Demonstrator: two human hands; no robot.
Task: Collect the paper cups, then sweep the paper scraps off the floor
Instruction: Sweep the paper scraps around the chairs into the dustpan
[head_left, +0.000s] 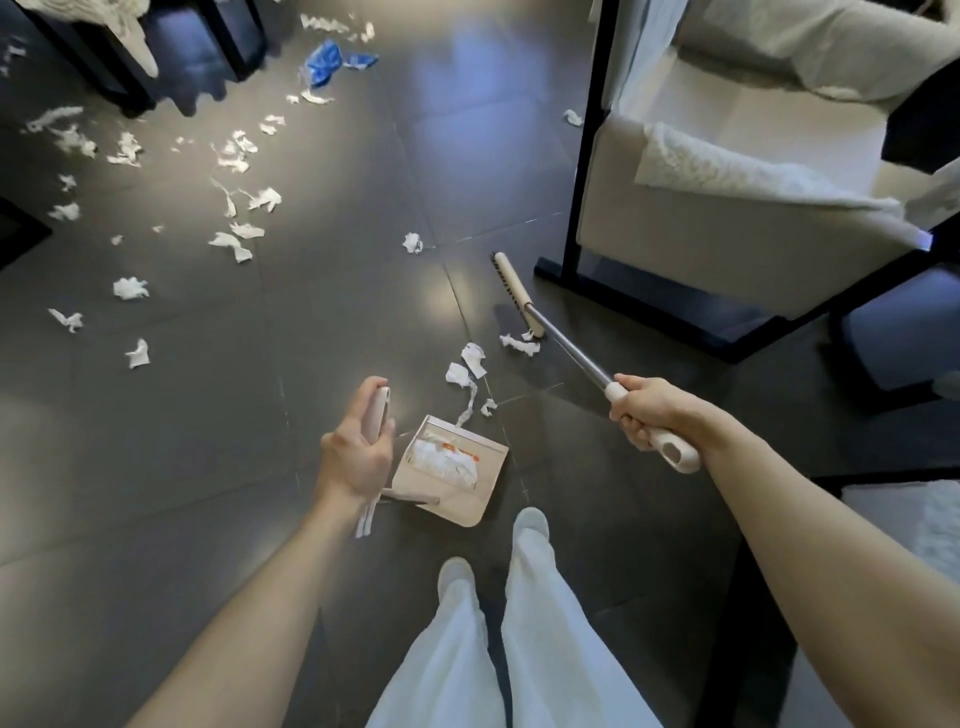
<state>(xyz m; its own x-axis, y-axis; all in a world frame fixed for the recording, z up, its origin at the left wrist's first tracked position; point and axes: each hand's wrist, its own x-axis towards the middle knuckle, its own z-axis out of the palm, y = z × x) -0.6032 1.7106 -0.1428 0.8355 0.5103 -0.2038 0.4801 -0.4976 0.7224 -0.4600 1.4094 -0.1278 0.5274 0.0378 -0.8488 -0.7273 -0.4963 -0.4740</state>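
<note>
Beige broom (566, 345) gripped R hand (652, 410), dustpan (480, 483) L hand (353, 460)

One broom (570, 351), one dustpan (491, 483), many scraps (130, 288)

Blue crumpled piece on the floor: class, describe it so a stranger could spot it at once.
Look across the dark tiled floor, littered with white paper scraps. At its far end, right of the black furniture legs, lies the crumpled blue piece. It alone is blue among white neighbours.
</note>
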